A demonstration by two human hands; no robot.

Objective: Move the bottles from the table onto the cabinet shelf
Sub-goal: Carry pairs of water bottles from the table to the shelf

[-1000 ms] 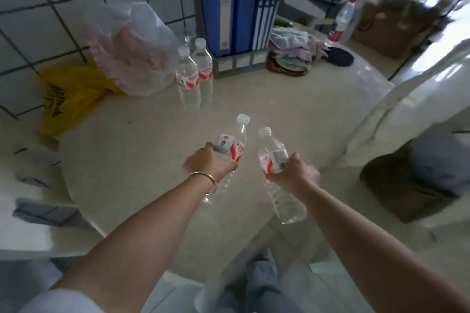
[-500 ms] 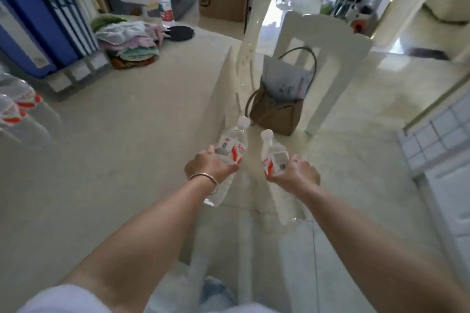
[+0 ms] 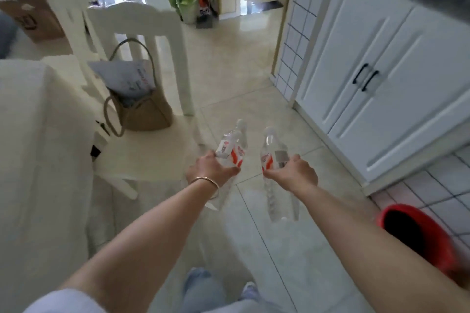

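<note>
My left hand [image 3: 211,169] grips a clear water bottle [image 3: 232,148] with a red and white label, cap pointing away from me. A second clear bottle [image 3: 273,152] of the same kind is held by my right hand [image 3: 295,174], its base hanging below my wrist. Both bottles are carried over the tiled floor, side by side and apart. The white cabinet [image 3: 376,79] with closed double doors and black handles stands to the right. The table [image 3: 33,140] edge shows at the left.
A white chair [image 3: 142,40] stands ahead on the left with a tan bag [image 3: 142,112] on its seat. A red bucket [image 3: 417,236] sits on the floor at the right, near the cabinet. Open floor lies ahead toward a doorway.
The view has swung right, away from the table with its other bottles, to the floor and the white cabinet. Both hands still carry their bottles in front of me.
</note>
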